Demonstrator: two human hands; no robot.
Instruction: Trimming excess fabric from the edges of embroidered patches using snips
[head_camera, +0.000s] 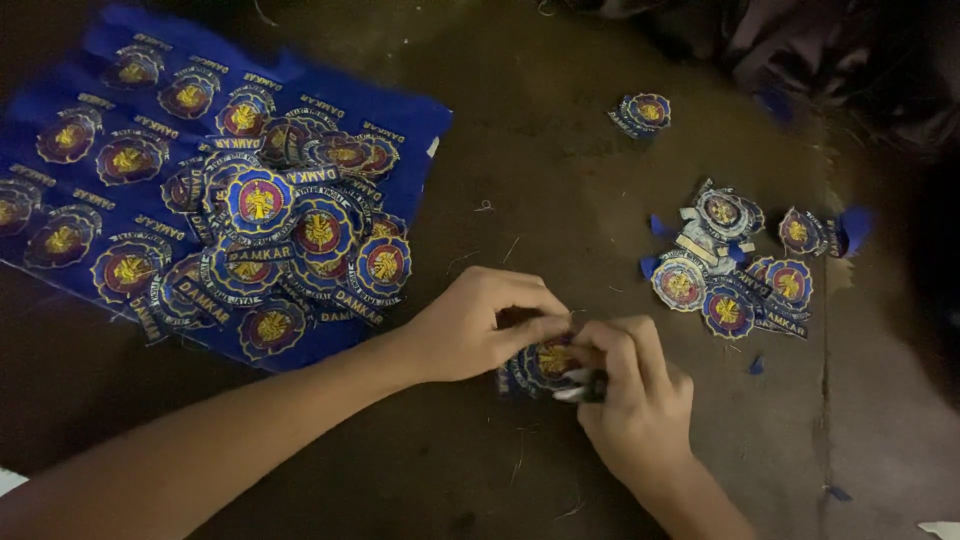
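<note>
Embroidered patch (545, 362), round, blue with red-gold centre, sat low centre of frame, pinched between both hands. Upper left: blue fabric sheet (100, 150) carrying uncut patches; heap of cut patches (300, 240) lay on its right part. Left hand (470, 325) clenched on patch's upper edge. Right hand (630, 385) gripped small dark-handled cutter (583, 388), kind unclear, at patch's rim. Right of frame: trimmed patches (730, 270) with blue scraps. Step judged: trimming border. Next move likely called for turning patch under blade.
</note>
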